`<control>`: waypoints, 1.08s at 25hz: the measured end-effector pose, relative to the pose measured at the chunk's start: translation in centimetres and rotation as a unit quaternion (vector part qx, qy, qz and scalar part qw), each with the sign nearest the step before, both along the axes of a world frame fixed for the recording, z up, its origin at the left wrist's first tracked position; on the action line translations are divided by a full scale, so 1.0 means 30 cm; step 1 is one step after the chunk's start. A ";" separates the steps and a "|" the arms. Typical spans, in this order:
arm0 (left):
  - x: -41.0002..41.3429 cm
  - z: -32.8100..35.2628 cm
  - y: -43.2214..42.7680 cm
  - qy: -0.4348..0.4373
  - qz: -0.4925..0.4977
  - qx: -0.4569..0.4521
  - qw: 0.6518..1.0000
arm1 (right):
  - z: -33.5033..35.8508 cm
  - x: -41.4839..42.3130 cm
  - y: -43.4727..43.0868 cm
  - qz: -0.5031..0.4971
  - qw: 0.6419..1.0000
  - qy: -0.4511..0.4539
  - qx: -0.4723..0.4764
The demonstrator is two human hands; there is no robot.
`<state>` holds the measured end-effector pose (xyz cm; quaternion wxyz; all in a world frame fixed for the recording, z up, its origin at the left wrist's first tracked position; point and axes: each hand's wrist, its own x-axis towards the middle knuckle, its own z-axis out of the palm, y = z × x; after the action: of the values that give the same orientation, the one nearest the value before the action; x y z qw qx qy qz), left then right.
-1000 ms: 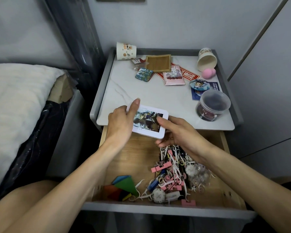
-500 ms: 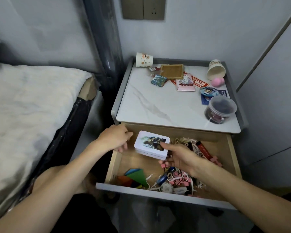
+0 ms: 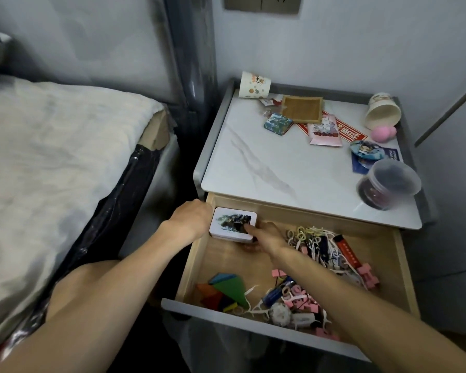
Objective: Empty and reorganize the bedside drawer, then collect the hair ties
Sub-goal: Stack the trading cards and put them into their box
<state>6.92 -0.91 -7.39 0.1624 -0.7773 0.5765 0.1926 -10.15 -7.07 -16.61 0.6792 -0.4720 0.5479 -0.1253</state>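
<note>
Left hand (image 3: 191, 219) and right hand (image 3: 264, 235) grip a white rectangular tin with a picture lid (image 3: 232, 224) at the back-left corner of the open wooden drawer (image 3: 221, 262). Small pale hair ties (image 3: 300, 234) lie tangled among pink clips (image 3: 366, 275) along the drawer's right side.

Left of the white tin (image 3: 233, 224), the left hand's (image 3: 191, 219) fingers are hidden behind its knuckles; its hold cannot be told. The right hand's (image 3: 267, 235) fingers mostly vanish under the tin, whose lid picture is blurred. Right of the tin, the tangle (image 3: 315, 243) is too small to sort. Far above the tin, the top edge cuts off the wall socket (image 3: 261, 4).
</note>
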 end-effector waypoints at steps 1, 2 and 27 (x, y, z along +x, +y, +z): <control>-0.003 -0.001 -0.001 -0.005 -0.006 0.005 1.000 | -0.009 0.000 0.003 0.014 0.999 0.032 -0.038; -0.005 -0.003 -0.002 -0.012 -0.013 0.010 1.000 | -0.013 0.001 0.004 0.028 0.995 0.062 -0.071; -0.060 0.253 -0.076 0.282 0.161 -0.255 0.911 | 0.521 -0.180 -0.156 0.204 0.903 0.167 -0.340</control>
<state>5.14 -3.21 0.18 -0.2437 -0.7879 0.4946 0.2741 -15.56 -11.75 -0.98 0.3872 -0.7894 0.4692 -0.0820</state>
